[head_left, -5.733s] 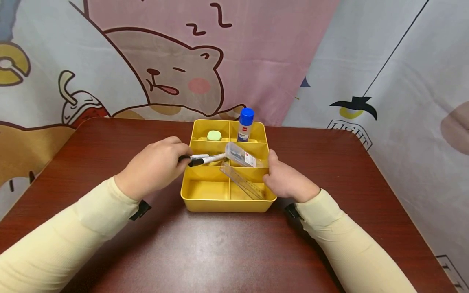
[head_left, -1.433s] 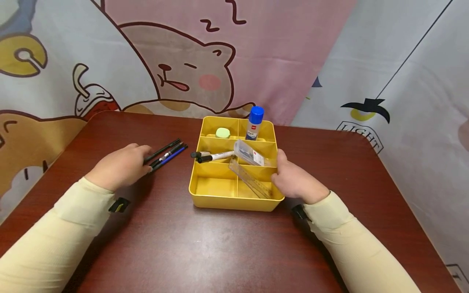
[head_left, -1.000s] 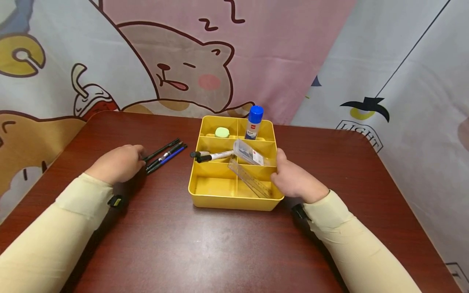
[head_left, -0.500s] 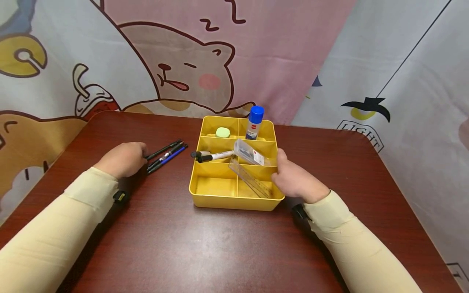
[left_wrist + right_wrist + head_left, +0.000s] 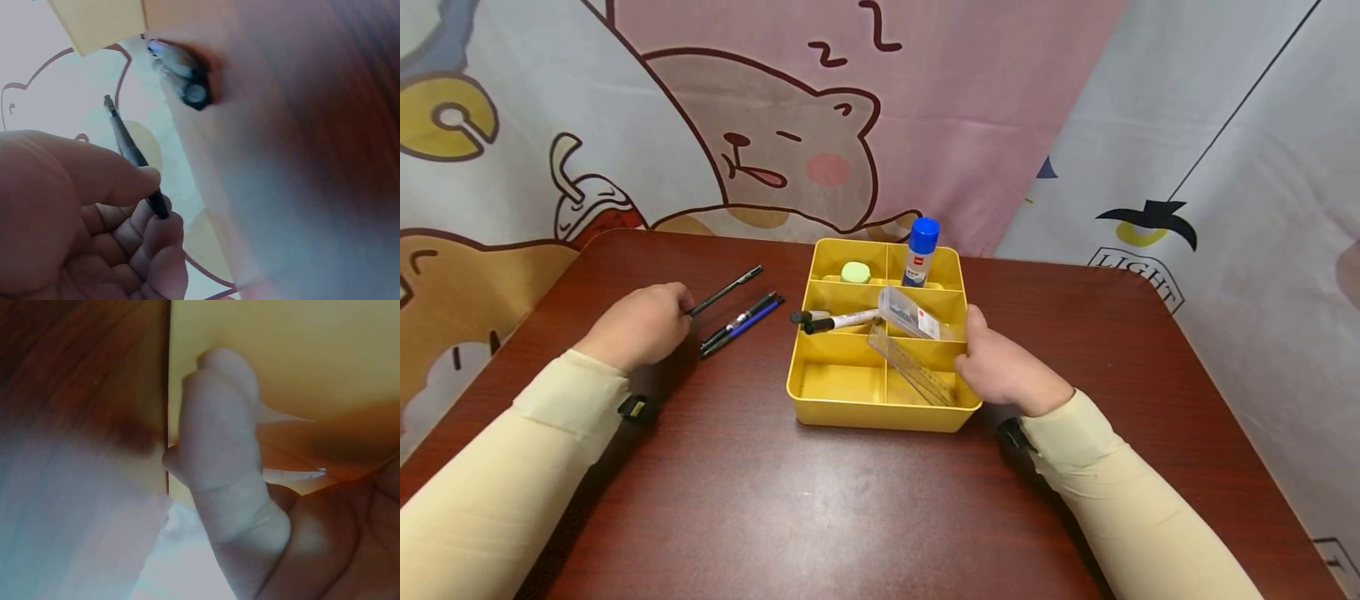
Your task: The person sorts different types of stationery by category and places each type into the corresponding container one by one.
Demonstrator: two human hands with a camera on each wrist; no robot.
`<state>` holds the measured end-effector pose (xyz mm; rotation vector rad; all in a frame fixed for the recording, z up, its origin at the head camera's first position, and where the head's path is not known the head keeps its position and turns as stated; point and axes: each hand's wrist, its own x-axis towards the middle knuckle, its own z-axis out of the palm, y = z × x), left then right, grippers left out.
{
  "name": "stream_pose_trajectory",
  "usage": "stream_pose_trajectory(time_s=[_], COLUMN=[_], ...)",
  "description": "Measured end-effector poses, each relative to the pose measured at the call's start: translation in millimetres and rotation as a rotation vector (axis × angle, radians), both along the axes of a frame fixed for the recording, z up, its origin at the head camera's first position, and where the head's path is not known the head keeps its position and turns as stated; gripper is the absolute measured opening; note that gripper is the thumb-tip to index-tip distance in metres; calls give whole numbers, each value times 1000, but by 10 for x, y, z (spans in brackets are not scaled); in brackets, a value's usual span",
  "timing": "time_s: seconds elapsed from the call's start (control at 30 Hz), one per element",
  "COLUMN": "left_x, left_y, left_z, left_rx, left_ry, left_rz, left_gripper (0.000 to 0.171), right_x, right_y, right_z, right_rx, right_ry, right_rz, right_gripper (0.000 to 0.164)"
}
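A slim black pen is pinched between the thumb and fingers of my left hand, its other end pointing up and away to the right. In the left wrist view that pen is raised off the table. Beside it on the tabletop lie a dark pen and a blue-barrelled pen, close together. My right hand grips the right wall of a yellow divided organizer box. Up close, the right wrist view has fingers against the box's outer wall.
The box holds a pale green lidded item, a blue-capped glue stick, black-capped markers, a small clear plastic case and a clear ruler. A printed curtain hangs behind the brown table.
Earlier my left hand was at the markers in the box; it then moved left to the pens. Just now the black pen has come away from the other two. The right hand stays put.
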<state>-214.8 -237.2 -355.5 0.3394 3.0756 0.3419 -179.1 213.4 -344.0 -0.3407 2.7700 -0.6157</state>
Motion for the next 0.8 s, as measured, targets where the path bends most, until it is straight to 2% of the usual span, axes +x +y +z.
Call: stream_pose_trajectory(time_s=[0.17, 0.4, 0.63, 0.8], left_x=[86, 253, 393, 488], left_y=[31, 114, 213, 280], left_z=[80, 211, 303, 364], left_rx=[44, 109, 104, 99], left_ry=[53, 95, 169, 194], left_rz=[-22, -13, -61, -99], left_gripper=[20, 17, 15, 14], right_x=[1, -5, -1, 5], right_y=[-4, 9, 10, 6], right_z=[2, 2, -2, 4], right_rx=[3, -1, -1, -1], right_ry=[-4, 4, 3, 7], right_rz=[-2, 5, 3, 6], right_gripper=[65, 66, 65, 66])
